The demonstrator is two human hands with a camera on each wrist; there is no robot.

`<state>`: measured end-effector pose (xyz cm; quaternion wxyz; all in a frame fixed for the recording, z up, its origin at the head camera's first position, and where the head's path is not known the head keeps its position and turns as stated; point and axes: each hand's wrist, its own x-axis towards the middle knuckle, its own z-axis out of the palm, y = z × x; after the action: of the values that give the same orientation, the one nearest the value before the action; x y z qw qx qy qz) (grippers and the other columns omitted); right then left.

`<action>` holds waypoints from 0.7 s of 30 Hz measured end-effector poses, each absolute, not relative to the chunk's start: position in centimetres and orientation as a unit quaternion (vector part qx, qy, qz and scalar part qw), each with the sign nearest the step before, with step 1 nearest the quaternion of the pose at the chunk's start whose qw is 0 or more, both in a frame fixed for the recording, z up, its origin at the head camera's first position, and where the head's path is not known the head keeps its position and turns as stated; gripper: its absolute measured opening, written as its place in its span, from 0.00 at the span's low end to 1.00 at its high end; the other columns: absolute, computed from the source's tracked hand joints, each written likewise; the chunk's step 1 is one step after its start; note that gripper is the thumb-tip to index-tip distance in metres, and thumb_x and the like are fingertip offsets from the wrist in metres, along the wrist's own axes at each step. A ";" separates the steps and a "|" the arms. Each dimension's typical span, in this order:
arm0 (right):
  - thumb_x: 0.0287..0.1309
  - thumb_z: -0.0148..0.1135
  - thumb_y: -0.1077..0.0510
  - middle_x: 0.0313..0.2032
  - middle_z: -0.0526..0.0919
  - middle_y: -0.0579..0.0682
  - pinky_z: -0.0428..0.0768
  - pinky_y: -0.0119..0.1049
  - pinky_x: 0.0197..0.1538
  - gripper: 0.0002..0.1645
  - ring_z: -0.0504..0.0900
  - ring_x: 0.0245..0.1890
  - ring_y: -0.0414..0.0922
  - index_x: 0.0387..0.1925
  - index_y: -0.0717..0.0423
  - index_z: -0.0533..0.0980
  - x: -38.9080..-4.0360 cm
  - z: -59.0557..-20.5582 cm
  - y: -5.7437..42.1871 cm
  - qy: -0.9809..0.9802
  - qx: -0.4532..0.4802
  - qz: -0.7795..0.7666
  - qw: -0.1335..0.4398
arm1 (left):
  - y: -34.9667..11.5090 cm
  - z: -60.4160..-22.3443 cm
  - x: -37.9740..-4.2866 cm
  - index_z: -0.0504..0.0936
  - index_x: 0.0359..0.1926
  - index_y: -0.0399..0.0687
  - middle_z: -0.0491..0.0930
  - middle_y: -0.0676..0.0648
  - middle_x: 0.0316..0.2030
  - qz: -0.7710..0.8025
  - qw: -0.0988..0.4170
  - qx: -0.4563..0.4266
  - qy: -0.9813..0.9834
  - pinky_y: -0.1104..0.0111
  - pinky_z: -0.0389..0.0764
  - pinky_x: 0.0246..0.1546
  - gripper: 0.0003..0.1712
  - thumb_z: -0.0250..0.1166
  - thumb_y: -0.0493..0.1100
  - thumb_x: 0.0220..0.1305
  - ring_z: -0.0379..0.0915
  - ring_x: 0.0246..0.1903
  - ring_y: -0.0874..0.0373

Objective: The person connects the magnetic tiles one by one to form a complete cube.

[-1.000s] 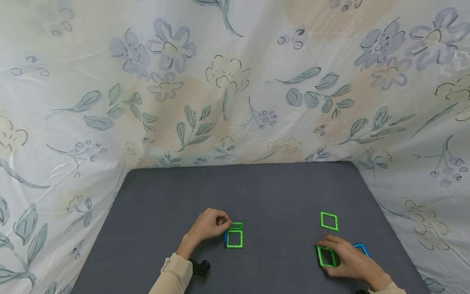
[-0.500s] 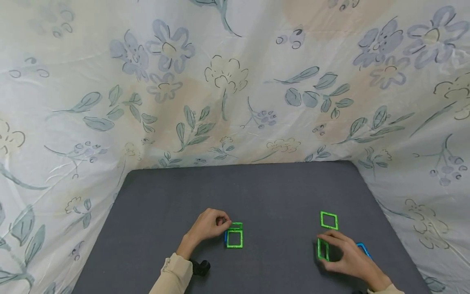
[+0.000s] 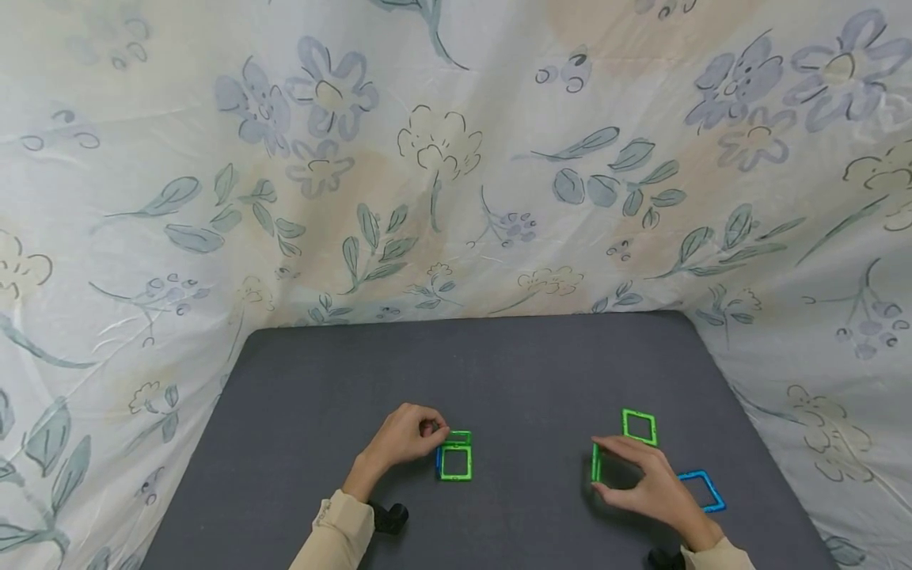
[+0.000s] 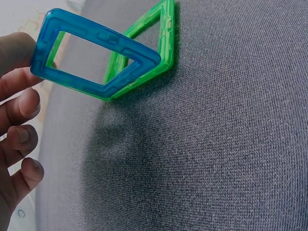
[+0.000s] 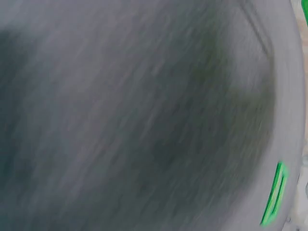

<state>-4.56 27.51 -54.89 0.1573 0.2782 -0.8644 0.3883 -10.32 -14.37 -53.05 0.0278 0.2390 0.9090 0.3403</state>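
Three square frames of translucent plastic stand joined in a small group near the middle of the dark grey fabric-covered counter (image 3: 527,380): a green frame (image 3: 456,478) lying flat, a blue frame (image 4: 103,36) rising steeply at its left side, and a second green frame (image 3: 461,434) raised along its far side. At the corner where the two raised frames come together, the grip of the left hand (image 3: 404,435) is clamped, thumb and forefinger pinching; the left wrist view shows the other fingers loosely bent beside the blue piece. To the right, well apart from the group, the right hand (image 3: 641,479) has its grip closed on the edges of another green frame (image 3: 596,463), seen nearly edge-on between thumb and fingertips; whether it touches the surface cannot be told. The right wrist view is mostly blurred. Just beyond this hand lies a loose green frame (image 3: 640,440), and near the wrist a loose blue frame (image 3: 715,507), partly covered. Both arms wear cream sleeves (image 3: 335,526), and a white cloth printed with flowers and leaves (image 3: 499,277) hangs behind the counter.
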 end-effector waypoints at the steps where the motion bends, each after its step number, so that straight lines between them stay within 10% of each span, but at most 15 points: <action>1: 0.27 0.88 0.66 0.45 0.89 0.53 0.84 0.29 0.43 0.46 0.87 0.43 0.39 0.57 0.52 0.83 -4.7 -54.7 27.1 -0.866 0.279 0.387 0.153 | -14.4 -53.1 -10.3 0.91 0.34 0.52 0.72 0.60 0.16 0.341 0.028 0.240 0.909 0.78 0.61 0.18 0.08 0.67 0.45 0.68 0.57 0.15 0.75; 21: 0.37 0.85 0.62 0.48 0.89 0.57 0.86 0.40 0.47 0.41 0.87 0.48 0.45 0.59 0.49 0.82 -7.0 -54.9 20.2 -0.829 0.332 0.433 0.120 | -14.7 -53.1 -10.2 0.91 0.36 0.54 0.72 0.60 0.16 0.339 0.042 0.238 0.909 0.77 0.63 0.19 0.08 0.66 0.47 0.70 0.57 0.14 0.74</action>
<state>-6.98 20.25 -54.90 0.1196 0.3320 -0.8294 0.4330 -10.23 -14.65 -53.13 0.0422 0.2383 0.9090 0.3394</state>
